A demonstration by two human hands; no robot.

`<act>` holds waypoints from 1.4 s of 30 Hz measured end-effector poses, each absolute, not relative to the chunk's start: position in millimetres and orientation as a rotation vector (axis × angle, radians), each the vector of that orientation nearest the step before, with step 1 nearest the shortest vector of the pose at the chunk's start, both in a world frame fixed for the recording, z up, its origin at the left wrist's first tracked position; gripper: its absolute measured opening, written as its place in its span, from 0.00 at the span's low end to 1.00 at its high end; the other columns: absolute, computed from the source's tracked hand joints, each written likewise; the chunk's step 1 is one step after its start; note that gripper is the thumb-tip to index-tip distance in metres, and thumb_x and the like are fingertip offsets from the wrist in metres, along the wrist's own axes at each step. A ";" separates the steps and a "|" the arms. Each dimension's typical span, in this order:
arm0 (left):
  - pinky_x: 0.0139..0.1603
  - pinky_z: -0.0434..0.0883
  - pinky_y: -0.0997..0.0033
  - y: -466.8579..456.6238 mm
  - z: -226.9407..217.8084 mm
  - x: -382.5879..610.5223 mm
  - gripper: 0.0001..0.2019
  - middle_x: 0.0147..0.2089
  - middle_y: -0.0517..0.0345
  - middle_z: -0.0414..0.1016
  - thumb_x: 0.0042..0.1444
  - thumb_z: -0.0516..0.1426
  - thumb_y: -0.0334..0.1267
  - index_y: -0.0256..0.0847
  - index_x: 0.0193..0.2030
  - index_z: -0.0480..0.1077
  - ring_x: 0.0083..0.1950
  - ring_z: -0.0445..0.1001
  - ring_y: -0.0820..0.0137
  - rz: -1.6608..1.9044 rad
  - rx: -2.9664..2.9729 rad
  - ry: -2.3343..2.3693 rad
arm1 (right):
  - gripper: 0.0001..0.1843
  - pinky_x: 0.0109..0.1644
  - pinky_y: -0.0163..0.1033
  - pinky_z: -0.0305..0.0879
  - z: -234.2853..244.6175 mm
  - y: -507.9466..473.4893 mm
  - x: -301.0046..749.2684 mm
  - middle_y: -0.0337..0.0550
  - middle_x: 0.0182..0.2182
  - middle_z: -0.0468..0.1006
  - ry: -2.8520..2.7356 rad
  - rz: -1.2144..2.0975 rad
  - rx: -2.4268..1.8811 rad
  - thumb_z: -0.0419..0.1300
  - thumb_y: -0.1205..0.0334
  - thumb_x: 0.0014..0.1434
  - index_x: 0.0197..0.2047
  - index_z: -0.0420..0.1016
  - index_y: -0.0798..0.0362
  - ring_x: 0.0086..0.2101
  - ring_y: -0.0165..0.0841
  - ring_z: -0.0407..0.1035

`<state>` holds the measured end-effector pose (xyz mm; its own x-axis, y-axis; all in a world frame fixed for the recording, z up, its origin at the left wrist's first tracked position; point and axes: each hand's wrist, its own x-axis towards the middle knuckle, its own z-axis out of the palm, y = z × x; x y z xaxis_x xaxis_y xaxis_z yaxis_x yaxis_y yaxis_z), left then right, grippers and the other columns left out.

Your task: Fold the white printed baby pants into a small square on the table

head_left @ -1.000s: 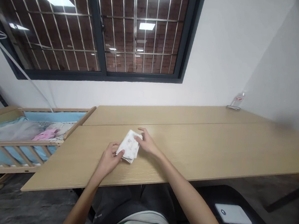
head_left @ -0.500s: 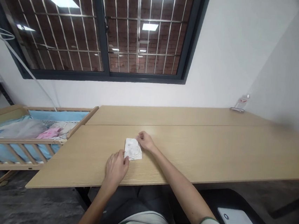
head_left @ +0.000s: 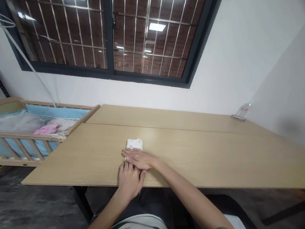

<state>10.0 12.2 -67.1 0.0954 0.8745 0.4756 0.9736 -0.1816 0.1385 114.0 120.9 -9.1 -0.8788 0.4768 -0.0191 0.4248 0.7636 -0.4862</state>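
Note:
A small folded white cloth (head_left: pixel 134 143) with a faint print lies on the near wooden table (head_left: pixel 218 157), close to its front edge. My right hand (head_left: pixel 140 160) lies flat across the cloth's near part, fingers stretched to the left. My left hand (head_left: pixel 129 179) rests just in front of it at the table edge, fingers extended and partly tucked under the right hand. Only the far end of the cloth shows.
A wooden baby cot (head_left: pixel 26 131) with blue lining and pink and white clothes stands at the left, against the table. A small plastic bottle (head_left: pixel 243 110) sits at the far right corner. A white flat device (head_left: pixel 235 225) lies below on a dark seat.
The cloth went from held and half folded to lying flat. My right hand moved from its far corner onto its top, and my left hand slid in below it.

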 end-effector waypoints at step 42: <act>0.50 0.70 0.56 94.1 -27.8 -56.5 0.27 0.50 0.31 0.78 0.67 0.46 0.54 0.30 0.50 0.73 0.51 0.78 0.49 -0.463 -2.178 -2.374 | 0.22 0.51 0.44 0.68 -62.2 203.2 142.4 0.50 0.45 0.72 -2.023 0.607 -0.970 0.65 0.49 0.60 0.52 0.79 0.56 0.42 0.37 0.70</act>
<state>-56.5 94.1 -27.8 -0.1010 0.9890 0.1076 0.9570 0.0670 0.2823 142.4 203.2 -62.2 -0.3907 0.8023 0.4512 0.4210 0.5917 -0.6875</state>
